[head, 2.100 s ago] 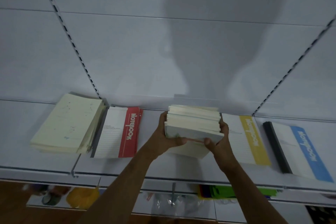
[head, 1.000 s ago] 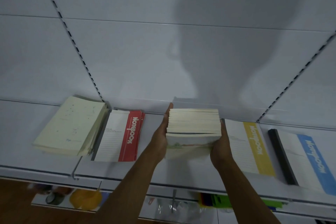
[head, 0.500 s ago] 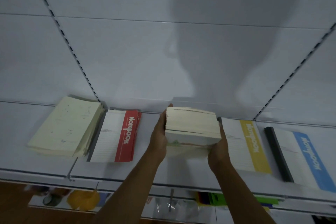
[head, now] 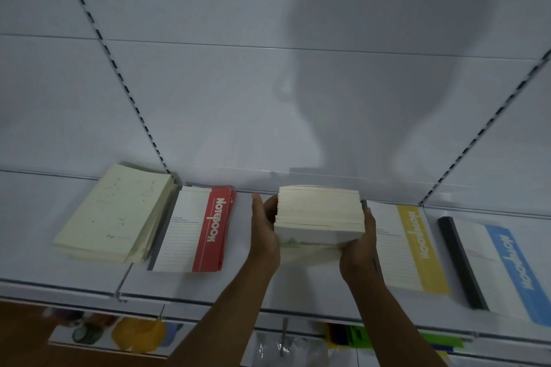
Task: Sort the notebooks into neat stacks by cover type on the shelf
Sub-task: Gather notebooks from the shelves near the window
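Since a moment ago, barely shifted: thick cream-paged notebook stack [head: 319,211] kept clamped mid-shelf, page edges facing the camera, long axis running left to right, a pale landscape cover tilted up at the front. At far left, pale-yellow notebook pile [head: 114,213], then red-banded "Notebook" stack [head: 196,229]. Left hand [head: 264,232] pressed flat against the stack's left side, fingers straight. Right hand [head: 359,247] cupped round its right lower corner. Beyond, yellow-banded notebook [head: 413,250] and blue-banded notebook [head: 507,268] on the white metal shelf [head: 208,286].
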Demonstrator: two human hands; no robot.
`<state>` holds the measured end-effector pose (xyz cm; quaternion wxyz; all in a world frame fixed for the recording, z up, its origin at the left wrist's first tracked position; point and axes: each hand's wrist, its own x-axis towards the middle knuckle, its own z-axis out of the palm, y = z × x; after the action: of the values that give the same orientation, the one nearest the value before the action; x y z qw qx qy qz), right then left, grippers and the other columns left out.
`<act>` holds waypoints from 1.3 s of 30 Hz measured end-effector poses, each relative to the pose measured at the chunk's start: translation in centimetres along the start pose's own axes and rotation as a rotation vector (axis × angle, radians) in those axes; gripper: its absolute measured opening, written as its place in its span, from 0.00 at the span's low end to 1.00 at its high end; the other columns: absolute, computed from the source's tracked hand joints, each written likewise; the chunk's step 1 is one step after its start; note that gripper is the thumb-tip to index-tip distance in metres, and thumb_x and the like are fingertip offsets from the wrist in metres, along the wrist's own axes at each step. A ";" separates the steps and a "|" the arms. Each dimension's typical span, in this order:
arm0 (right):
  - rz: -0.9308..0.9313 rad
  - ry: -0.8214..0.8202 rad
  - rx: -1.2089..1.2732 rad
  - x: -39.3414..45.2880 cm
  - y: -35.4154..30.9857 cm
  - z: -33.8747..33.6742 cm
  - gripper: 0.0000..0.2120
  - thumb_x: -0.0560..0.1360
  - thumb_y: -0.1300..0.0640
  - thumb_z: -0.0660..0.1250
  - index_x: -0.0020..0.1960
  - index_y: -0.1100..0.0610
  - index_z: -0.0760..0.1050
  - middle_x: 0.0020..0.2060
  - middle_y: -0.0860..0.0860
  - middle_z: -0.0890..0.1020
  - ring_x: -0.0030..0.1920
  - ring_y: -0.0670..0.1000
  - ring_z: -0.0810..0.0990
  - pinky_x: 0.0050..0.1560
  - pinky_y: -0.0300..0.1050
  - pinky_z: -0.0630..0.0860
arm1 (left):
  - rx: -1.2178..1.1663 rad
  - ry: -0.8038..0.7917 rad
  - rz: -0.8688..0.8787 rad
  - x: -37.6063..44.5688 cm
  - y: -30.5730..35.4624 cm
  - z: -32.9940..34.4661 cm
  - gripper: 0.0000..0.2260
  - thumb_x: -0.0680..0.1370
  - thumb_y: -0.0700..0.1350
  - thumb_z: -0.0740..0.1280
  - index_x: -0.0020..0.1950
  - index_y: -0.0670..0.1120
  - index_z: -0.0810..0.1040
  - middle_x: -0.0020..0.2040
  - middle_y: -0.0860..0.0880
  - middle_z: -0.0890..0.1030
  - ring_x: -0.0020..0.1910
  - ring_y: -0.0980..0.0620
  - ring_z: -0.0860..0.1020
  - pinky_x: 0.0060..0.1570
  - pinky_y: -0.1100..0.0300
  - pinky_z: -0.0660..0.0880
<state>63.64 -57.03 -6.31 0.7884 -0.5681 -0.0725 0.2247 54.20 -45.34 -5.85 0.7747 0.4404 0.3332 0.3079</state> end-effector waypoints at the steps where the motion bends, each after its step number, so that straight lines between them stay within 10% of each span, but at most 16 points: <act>1: 0.002 -0.014 -0.007 0.1 0.0 0.0 0.15 0.70 0.36 0.61 0.38 0.43 0.82 0.36 0.45 0.84 0.36 0.44 0.83 0.42 0.47 0.73 | 0.008 -0.007 0.001 0.0 0.0 0.0 0.29 0.82 0.61 0.46 0.44 0.56 0.86 0.43 0.53 0.86 0.44 0.56 0.84 0.43 0.60 0.78; 9: -0.126 -0.099 -0.062 -0.1 0.4 -0.6 0.11 0.70 0.40 0.61 0.43 0.39 0.83 0.37 0.42 0.85 0.37 0.41 0.83 0.34 0.35 0.78 | 0.033 -0.110 -0.127 0.2 0.2 -0.9 0.24 0.77 0.59 0.56 0.61 0.46 0.80 0.57 0.41 0.82 0.60 0.38 0.77 0.67 0.39 0.68; 16: -0.043 -0.199 -0.125 0.9 0.7 -1.4 0.14 0.74 0.43 0.60 0.50 0.44 0.82 0.45 0.51 0.85 0.45 0.51 0.84 0.38 0.43 0.80 | 0.049 -0.183 -0.157 1.0 0.3 -1.2 0.20 0.82 0.54 0.54 0.65 0.43 0.75 0.49 0.45 0.85 0.48 0.46 0.83 0.43 0.54 0.80; 29: -0.107 -0.190 -0.106 0.0 1.9 -1.9 0.18 0.62 0.28 0.69 0.45 0.36 0.82 0.40 0.41 0.85 0.39 0.40 0.83 0.36 0.34 0.79 | 0.063 -0.161 -0.168 0.8 -0.9 -2.2 0.17 0.81 0.53 0.56 0.58 0.46 0.79 0.49 0.46 0.85 0.47 0.48 0.84 0.41 0.57 0.80; 33: -0.073 -0.094 -0.095 0.3 3.1 -1.8 0.14 0.79 0.50 0.60 0.42 0.40 0.83 0.37 0.44 0.85 0.37 0.43 0.84 0.33 0.35 0.78 | 0.105 -0.183 -0.138 0.3 -1.3 -2.4 0.21 0.81 0.53 0.54 0.65 0.43 0.75 0.54 0.45 0.84 0.55 0.44 0.81 0.54 0.50 0.78; 39: -0.043 -0.111 -0.109 0.7 3.9 -2.4 0.15 0.81 0.64 0.58 0.49 0.49 0.80 0.42 0.49 0.85 0.41 0.48 0.84 0.37 0.38 0.79 | 0.051 -0.163 -0.138 0.1 -1.3 -1.8 0.25 0.74 0.62 0.54 0.54 0.48 0.82 0.49 0.44 0.85 0.49 0.47 0.83 0.45 0.55 0.80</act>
<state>64.09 -57.84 -10.85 0.7556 -0.5952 -0.1403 0.2347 53.04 -44.95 -7.73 0.8071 0.4596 0.3065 0.2085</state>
